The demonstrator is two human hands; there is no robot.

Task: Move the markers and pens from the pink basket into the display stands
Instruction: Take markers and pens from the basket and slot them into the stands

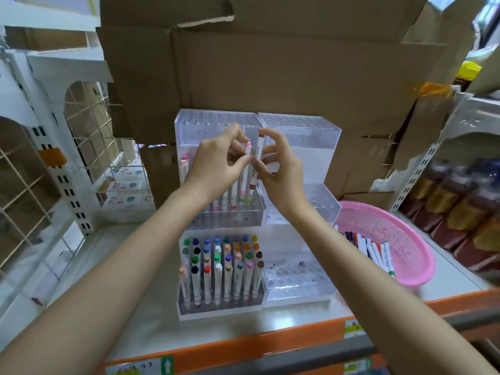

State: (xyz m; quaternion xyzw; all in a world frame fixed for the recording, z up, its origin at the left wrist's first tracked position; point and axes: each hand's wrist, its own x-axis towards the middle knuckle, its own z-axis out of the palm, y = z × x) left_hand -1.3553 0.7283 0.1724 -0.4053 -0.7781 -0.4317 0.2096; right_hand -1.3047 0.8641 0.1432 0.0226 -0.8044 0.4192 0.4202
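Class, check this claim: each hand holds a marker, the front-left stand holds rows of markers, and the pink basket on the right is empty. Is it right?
No. The head view shows the pink basket is not empty: loose markers lie in it. Otherwise right: the left hand pinches a pink-capped marker, the right hand a red-capped marker, and the front-left stand holds rows of markers.
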